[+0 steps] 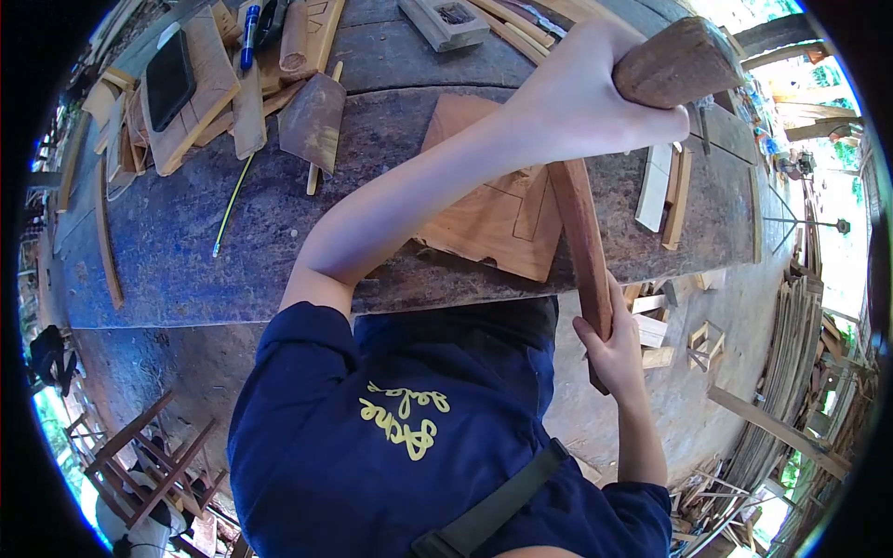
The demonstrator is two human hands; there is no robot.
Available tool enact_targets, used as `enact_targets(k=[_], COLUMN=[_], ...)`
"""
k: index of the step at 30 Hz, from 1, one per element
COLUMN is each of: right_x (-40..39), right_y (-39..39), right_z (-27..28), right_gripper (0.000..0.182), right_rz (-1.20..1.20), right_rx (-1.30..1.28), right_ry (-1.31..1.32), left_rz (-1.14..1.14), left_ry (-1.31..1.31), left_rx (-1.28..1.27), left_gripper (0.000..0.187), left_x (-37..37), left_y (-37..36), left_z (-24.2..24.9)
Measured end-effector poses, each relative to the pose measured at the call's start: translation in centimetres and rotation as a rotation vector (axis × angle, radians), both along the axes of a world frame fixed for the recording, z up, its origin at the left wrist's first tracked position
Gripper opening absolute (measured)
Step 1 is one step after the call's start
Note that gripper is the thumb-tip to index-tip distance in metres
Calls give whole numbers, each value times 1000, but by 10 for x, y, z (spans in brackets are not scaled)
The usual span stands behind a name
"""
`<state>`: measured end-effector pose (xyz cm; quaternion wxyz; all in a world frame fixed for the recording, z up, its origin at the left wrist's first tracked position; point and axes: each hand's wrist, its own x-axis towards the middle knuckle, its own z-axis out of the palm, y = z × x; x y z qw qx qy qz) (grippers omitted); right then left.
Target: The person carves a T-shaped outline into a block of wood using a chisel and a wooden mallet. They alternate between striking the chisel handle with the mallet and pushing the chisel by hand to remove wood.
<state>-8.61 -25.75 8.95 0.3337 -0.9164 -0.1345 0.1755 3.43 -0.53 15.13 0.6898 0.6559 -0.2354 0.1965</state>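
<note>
My left hand [595, 98] reaches across the bench and is wrapped round a thick brown wooden block [677, 63], whose blunt end sticks out on the thumb side. A long, squared reddish-brown wooden bar [583, 237] slants down from beneath my left wrist. Near its lower end my right hand [616, 349] grips it, thumb along the face. Whether bar and block are joined is hidden by my left hand. Under my left forearm a flat wooden board [502, 219] with pencilled outlines lies at the bench edge, partly covered.
The dark, worn workbench [372, 223] carries wood offcuts, a phone [170, 82], a blue marker [249, 37], a yellow-green pencil [231, 206] and a grey block [446, 23]. Pale strips [665, 191] lie at right. Scraps and a small wooden frame [706, 346] are on the floor; stools [153, 456] stand lower left.
</note>
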Motion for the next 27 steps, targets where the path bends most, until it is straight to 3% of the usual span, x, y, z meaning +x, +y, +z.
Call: enact_targets(k=[27], right_x=[-1], right_y=[1], right_z=[-1], right_gripper=[67], right_rz=[-119], right_rx=[73], right_ry=[171], left_rz=[21], left_ry=[1], left_rx=[19], left_gripper=[22], left_x=[-5], left_y=[-3], left_z=[-10])
